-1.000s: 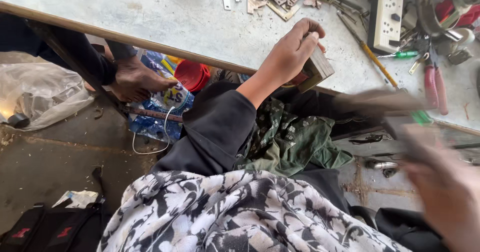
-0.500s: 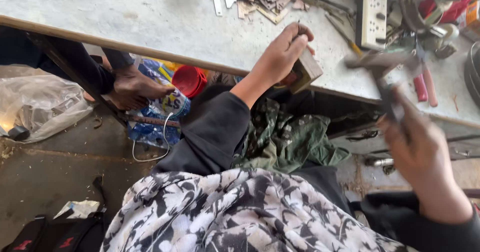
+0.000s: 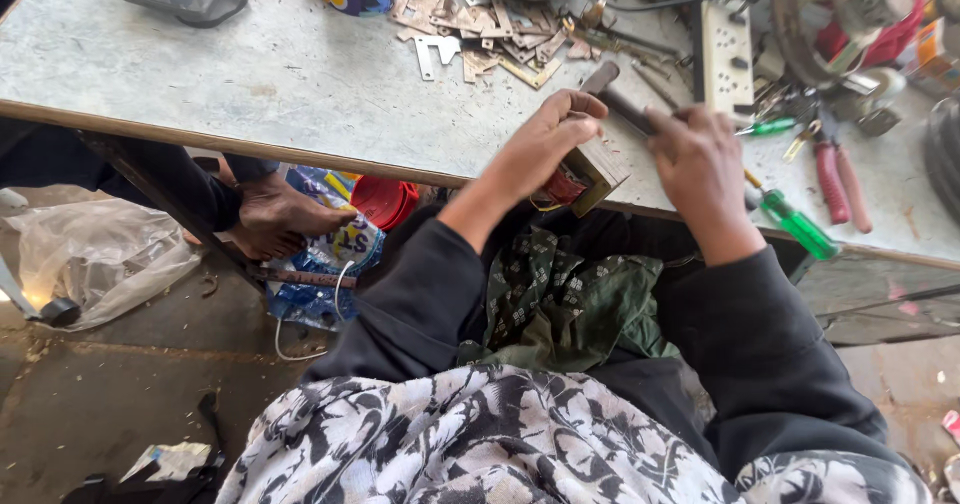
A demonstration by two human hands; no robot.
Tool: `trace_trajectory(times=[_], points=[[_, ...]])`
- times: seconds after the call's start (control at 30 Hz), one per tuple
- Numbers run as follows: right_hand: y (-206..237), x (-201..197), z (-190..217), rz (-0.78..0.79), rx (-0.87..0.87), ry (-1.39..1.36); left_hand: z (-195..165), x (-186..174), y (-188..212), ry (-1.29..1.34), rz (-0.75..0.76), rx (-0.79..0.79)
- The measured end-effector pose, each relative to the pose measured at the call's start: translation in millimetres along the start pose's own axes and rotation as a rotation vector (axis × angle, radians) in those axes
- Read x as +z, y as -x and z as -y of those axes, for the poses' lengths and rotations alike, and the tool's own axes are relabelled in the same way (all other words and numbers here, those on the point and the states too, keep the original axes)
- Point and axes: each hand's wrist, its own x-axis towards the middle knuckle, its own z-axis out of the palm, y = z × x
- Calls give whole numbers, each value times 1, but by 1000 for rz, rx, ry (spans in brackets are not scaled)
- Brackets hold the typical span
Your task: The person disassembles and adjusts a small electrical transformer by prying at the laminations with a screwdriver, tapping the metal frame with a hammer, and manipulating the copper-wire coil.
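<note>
Hands meet at the near edge of the bench [image 3: 250,74]. Left hand [image 3: 545,144] arches over a small transformer block [image 3: 592,172], grip clamped on it, fingers curled across the top, wrist bent back toward the body. Block sits on the bench lip: squared metal frame, reddish-brown winding showing beneath. Right hand [image 3: 700,169] is knuckles-up, grip closed round a dark hammer [image 3: 622,102], its head angled just above the block. Bench top is pale, scuffed, dusty. Flat metal plates [image 3: 480,34] lie scattered beyond; a green-handled screwdriver [image 3: 795,222] and red-handled pliers [image 3: 838,179] rest to the right.
</note>
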Motion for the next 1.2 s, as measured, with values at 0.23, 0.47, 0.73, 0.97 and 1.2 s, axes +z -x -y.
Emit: trace_trajectory(times=[0.23, 0.47, 0.73, 0.97, 1.2], points=[[41, 14, 37, -145, -24, -696, 10, -33, -4, 232, 137, -58], [43, 35, 37, -122, -25, -606, 12, -15, -10, -11, -115, 43], [28, 28, 9, -25, 69, -689, 12, -10, -9, -22, -146, 17], [28, 28, 13, -32, 48, -649, 17, -18, -11, -335, -171, 74], [22, 28, 1, 85, 148, -729, 1, -42, 0, -502, 137, 224]])
